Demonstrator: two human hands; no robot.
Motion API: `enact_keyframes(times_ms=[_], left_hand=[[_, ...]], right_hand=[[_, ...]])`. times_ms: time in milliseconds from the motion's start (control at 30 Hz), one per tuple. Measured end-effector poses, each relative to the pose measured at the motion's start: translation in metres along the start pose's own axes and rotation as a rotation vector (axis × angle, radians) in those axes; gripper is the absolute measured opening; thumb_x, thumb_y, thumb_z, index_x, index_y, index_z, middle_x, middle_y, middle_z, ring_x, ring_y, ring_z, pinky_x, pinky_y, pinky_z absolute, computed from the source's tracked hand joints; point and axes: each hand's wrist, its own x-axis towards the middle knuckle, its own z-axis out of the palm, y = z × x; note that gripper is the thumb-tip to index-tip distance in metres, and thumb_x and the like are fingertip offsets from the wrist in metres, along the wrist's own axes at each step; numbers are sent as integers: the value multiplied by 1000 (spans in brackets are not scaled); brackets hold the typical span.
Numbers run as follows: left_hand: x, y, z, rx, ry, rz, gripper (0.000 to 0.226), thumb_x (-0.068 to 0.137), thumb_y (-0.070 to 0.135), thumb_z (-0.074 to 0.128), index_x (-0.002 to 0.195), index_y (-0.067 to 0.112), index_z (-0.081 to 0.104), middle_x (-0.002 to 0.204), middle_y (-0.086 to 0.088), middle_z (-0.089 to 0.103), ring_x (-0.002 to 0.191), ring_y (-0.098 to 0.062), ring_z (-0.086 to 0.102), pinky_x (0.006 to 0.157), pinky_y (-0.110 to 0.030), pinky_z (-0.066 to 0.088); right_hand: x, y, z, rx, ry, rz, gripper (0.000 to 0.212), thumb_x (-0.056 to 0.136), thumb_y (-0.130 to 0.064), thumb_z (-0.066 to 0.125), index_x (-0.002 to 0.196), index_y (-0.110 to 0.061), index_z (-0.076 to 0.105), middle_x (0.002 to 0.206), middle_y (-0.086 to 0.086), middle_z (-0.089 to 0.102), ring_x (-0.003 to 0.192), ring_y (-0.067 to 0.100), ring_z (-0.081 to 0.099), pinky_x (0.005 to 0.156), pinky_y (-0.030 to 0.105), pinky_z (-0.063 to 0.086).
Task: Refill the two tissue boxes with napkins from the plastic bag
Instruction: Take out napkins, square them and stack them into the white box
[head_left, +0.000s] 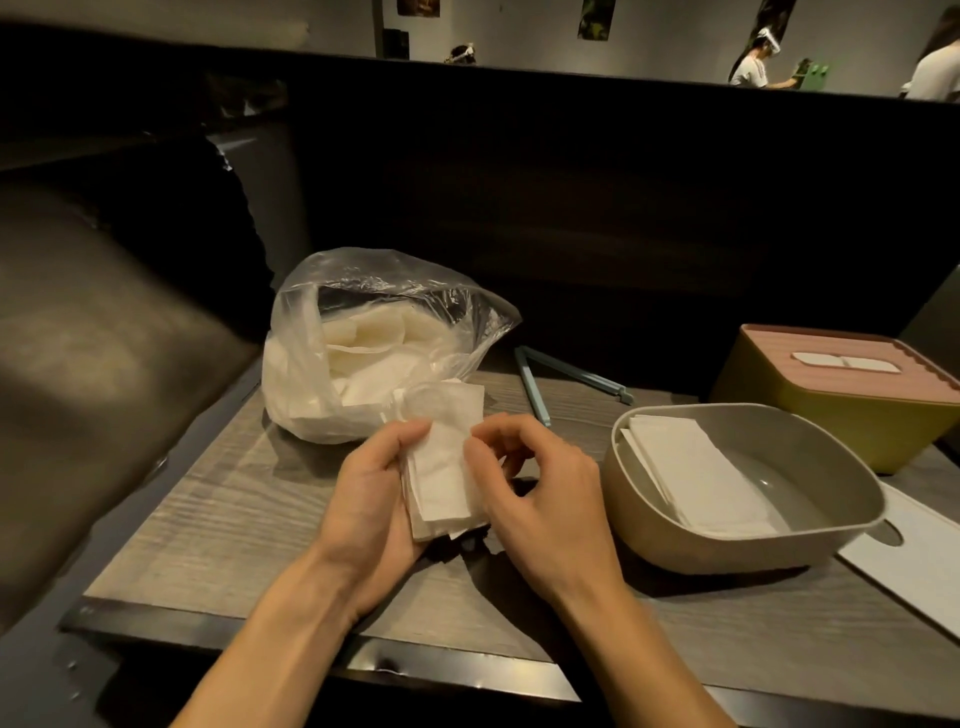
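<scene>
Napkin refill stock, as I see it on the table

Clear plastic bag (374, 332), mouth open, part full of white napkins; folded napkin stack (441, 467) held just in front of it; grey open tissue box (675, 535), lid off, napkins (696, 473) lying inside at left; yellow tissue box (852, 421) behind it, pink lid shut, napkin showing in the slot.

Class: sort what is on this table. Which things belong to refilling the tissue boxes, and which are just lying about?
Part of the job: plastic bag of napkins; napkin stack held by left hand and right hand; open grey box; lidded yellow box.

Lying about: blue clip; white sheet.
</scene>
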Motion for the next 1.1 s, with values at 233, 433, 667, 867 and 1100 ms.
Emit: enact_keyframes(times_ms=[233, 433, 667, 867, 1100], left_hand=[[-2, -5, 0, 136, -36, -15, 46, 76, 9, 62, 119, 0, 71, 119, -21, 73, 113, -34, 70, 90, -49, 61], [-4, -8, -4, 417, -108, 19, 71, 58, -18, 42, 122, 5, 63, 84, -10, 76, 69, -16, 71, 57, -29, 56], [-11, 12, -7, 634, -83, 100, 58, 61, -5, 58, 109, 24, 73, 97, -14, 75, 80, -24, 71, 60, -32, 56], [-16, 24, -1, 380, 263, 300, 35, 90, 4, 70, 117, 25, 62, 94, -8, 77, 80, -24, 75, 67, -35, 61], [15, 23, 45, 700, 105, 376, 34, 97, 25, 68, 130, 28, 63, 121, 2, 73, 108, -18, 72, 90, -38, 58]], right_hand=[[5, -1, -1, 100, 18, 64, 14, 96, -33, 71, 85, -27, 69, 80, -12, 65, 77, 6, 60, 67, 16, 44], [7, 5, -2, 92, -7, 133, 49, 88, -44, 70, 133, -49, 52, 125, -25, 57, 121, 0, 54, 97, 29, 51], [4, -7, -14, 317, -50, 99, 56, 94, -7, 71, 142, -34, 56, 108, -10, 69, 106, 11, 69, 91, 33, 60], [-11, -32, -33, 246, -49, 197, 48, 97, -18, 67, 132, -45, 49, 92, -12, 66, 76, 7, 65, 75, 26, 60], [-17, -49, -86, -26, -21, 247, 36, 101, -41, 61, 130, -52, 43, 87, -8, 69, 84, -2, 67, 65, 26, 59]])
